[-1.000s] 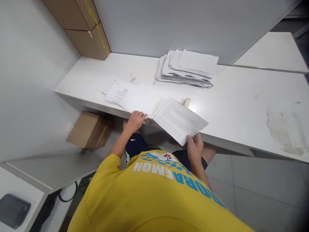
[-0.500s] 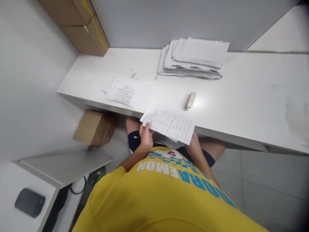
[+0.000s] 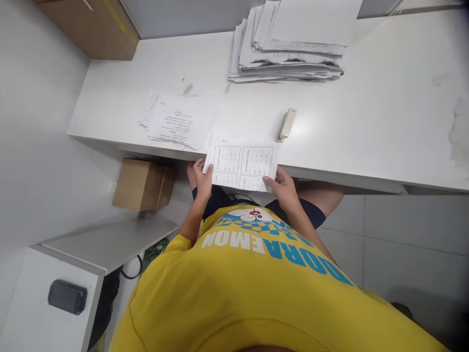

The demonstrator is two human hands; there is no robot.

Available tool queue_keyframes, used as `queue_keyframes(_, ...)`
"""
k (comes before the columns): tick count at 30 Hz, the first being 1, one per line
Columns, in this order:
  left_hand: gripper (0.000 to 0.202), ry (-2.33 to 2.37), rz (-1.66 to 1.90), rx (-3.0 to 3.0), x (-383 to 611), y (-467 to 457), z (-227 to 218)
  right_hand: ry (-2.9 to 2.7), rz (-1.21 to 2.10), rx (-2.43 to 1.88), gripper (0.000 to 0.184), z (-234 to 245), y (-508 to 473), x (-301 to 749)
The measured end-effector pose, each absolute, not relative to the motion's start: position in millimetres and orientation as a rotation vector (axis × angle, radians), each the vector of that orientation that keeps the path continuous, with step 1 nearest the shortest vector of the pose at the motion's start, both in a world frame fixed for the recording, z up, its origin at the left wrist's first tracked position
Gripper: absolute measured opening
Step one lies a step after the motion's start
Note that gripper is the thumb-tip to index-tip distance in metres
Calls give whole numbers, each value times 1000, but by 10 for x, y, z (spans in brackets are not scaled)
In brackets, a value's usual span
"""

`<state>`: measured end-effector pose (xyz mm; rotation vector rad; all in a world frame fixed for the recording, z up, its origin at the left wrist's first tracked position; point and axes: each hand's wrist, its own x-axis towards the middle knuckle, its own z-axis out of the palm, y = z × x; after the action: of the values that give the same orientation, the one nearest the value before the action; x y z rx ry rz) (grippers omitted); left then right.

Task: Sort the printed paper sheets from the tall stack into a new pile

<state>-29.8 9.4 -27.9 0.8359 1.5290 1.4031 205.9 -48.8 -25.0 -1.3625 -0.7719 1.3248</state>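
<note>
Both hands are clamped on a thin set of printed sheets (image 3: 242, 164). In the head view, the left hand (image 3: 202, 178) pinches the near left corner with the thumb on top and the fingers curled beneath, and the right hand (image 3: 284, 188) pinches the near right corner in the same way. The sheets carry four small grids of tables and lie almost flat. Their far part rests over the front edge of the white desk (image 3: 366, 122) and their near part hangs out past it above the person's lap. How many leaves are in the set cannot be told. Just beyond the far right corner of the sheets, and apart from them, a pale stapler (image 3: 286, 123) lies on the desk, angled away. Beyond the left hand sits a small pile of papers (image 3: 181, 120), loosely fanned, its near corner close to the far left corner of the held sheets. A much larger stack of papers (image 3: 293, 44) lies well apart at the back of the desk. A brown carton (image 3: 95, 24) stands in the far left corner. Under the desk, left of the left hand, a smaller cardboard box (image 3: 142, 185) sits on the floor. Nearer the person are a grey shelf (image 3: 110, 239) and a white cabinet top (image 3: 29, 318) with a dark flat device (image 3: 68, 297) on it. A yellow shirt (image 3: 256, 293) with blue and white lettering fills the bottom of the view.
</note>
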Motion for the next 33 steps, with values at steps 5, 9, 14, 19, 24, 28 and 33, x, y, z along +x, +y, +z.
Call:
queue_keyframes(5, 41, 1393, 1274, 930, -395, 192, -122, -922, 1218, -1387, 49, -224, -512, 2147)
queue_keyframes(9, 39, 1342, 1343, 1130, -238, 204, 35, -1048, 967, -1452, 38, -75, -508, 2273)
queue_keyframes(14, 52, 1038, 1402, 1391, 107, 448, 90, -1095, 676, -1409, 26, 79, -374, 2509)
queue_keyframes(19, 42, 931, 1332, 1653, 348, 820, -21, -1148, 631, -1317, 32, 85, -244, 2714)
queue_keyframes(24, 33, 793, 1399, 1598, 445, 804, 151, -1186, 501, -1379, 25, 221, -319, 2727)
queue_keyframes(28, 27, 838, 1440, 1517, 497, 753, 340, -978, 382, -1480, 28, 156, -353, 2728)
queue_keyframes(33, 28, 881, 1364, 1358, 567, 855, 181, -781, 444, -1494, 38, -139, -262, 2683)
